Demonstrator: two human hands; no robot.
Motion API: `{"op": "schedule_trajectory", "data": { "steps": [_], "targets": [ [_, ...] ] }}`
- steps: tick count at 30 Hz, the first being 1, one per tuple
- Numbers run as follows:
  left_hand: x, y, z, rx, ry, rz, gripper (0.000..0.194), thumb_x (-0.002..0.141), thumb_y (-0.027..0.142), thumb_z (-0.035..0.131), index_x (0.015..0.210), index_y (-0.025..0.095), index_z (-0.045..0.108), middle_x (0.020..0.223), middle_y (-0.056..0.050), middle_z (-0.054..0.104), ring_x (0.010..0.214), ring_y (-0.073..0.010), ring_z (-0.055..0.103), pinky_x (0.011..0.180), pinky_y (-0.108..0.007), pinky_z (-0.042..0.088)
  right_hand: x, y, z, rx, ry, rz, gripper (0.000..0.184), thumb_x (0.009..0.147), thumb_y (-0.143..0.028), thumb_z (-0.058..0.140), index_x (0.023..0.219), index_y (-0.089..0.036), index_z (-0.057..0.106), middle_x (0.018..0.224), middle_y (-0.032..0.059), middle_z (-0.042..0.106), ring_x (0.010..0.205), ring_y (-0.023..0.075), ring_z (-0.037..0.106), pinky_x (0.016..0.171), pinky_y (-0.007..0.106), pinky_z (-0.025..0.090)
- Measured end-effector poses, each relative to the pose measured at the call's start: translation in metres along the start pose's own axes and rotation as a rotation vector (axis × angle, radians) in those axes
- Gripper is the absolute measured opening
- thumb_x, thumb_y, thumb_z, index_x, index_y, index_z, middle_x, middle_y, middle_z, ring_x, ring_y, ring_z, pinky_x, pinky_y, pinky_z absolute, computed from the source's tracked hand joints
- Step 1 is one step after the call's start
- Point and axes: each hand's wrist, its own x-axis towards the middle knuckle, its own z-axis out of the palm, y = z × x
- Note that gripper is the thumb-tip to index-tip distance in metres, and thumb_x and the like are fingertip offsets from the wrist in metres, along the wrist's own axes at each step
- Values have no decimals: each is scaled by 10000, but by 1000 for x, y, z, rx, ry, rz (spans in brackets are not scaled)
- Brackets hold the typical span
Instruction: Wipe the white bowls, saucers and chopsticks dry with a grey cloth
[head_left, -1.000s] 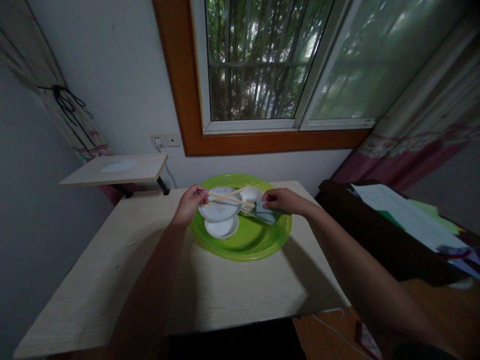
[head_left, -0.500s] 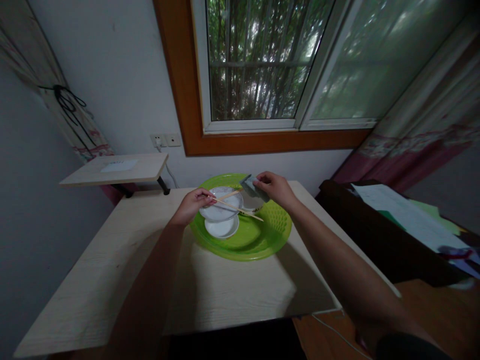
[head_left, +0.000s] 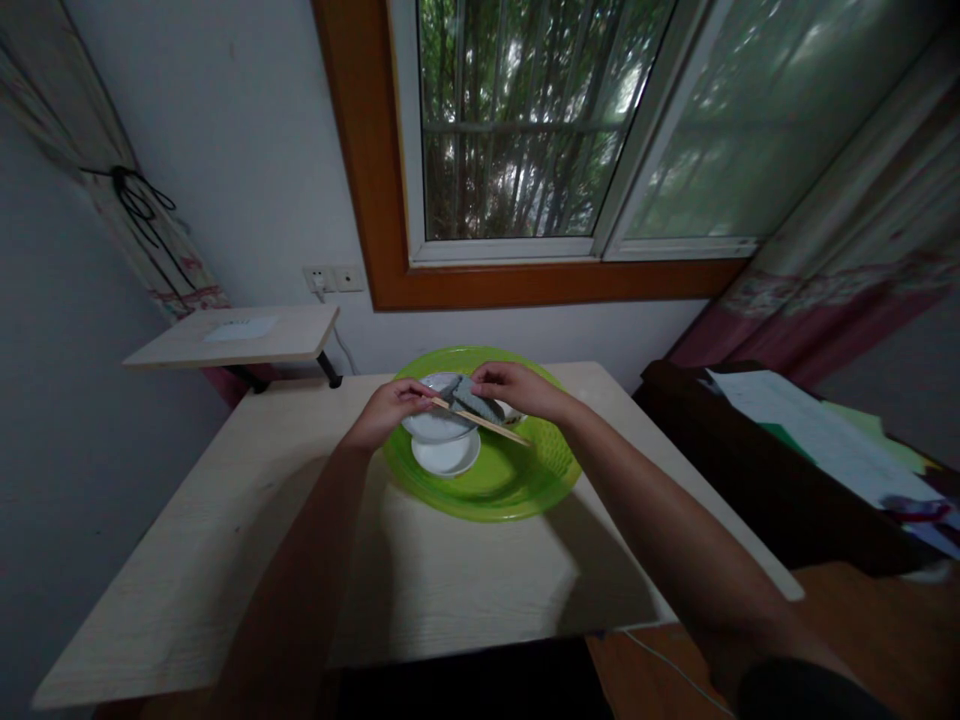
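My left hand [head_left: 396, 408] is closed on one end of a pair of light wooden chopsticks [head_left: 491, 425], which slant down to the right. In my right hand [head_left: 514, 388] is a grey cloth [head_left: 474, 402], pinched and held against the chopsticks near their left end. Both hands are over a green plastic basket [head_left: 499, 500]. Inside it are a larger white bowl [head_left: 431, 427], partly hidden by my left hand and the cloth, and a small white dish [head_left: 446, 455] in front. Part of another white piece [head_left: 514, 413] shows behind the chopsticks.
The basket stands on a pale wooden table [head_left: 465, 580]. A small raised shelf [head_left: 300, 335] with a paper on it is at the back left. The wall and window [head_left: 540, 150] lie behind. To the right, papers [head_left: 810, 430] lie on a dark piece of furniture.
My right hand has moved left with the cloth, bringing it onto the chopsticks. The chopsticks were crossed apart and now lie together. My left hand has barely moved.
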Motion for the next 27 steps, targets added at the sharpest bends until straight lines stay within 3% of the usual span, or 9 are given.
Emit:
{"op": "schedule_trajectory", "data": {
  "steps": [4,10,14,20,24,27],
  "targets": [
    [-1,1,1,22,-12,8,322,663,341,878,901,159,761,1006,-111,781,901,-228,726,892,-365,530,-2,-3,5,-123,25,6,307,904,-460,592,967,-170,672,875,35,682,784,173,599,703,268,431],
    [0,2,2,2,-3,31,300,662,332,876,887,163,771,1033,-116,776,906,-228,721,907,-380,529,-2,-9,8,-75,-108,94,214,895,-384,593,919,-176,638,826,18,664,731,154,574,661,249,416],
    [0,2,3,-6,15,38,276,644,314,882,843,161,767,1016,-119,775,898,-222,715,910,-380,525,0,-9,15,-71,-137,46,227,897,-376,619,986,-168,643,913,41,702,794,166,607,708,256,446],
    [-2,4,3,-10,8,77,216,663,282,856,808,161,751,1024,-112,767,938,-225,703,918,-379,522,6,-12,37,-201,-90,-10,251,823,-231,728,1056,-153,682,1027,76,738,861,186,652,755,263,450],
    [-3,6,5,-15,30,73,346,663,274,860,965,162,732,969,-90,757,885,-201,700,842,-333,531,5,-16,43,-243,-64,-13,202,838,-183,707,1037,-148,718,1001,72,752,840,182,659,744,255,438],
    [-1,5,6,11,44,30,363,648,293,868,949,149,723,890,-79,744,795,-188,694,763,-309,531,2,-18,43,-261,-47,-4,211,859,-187,687,1063,-156,728,996,70,760,829,181,665,726,250,434]
  ]
}}
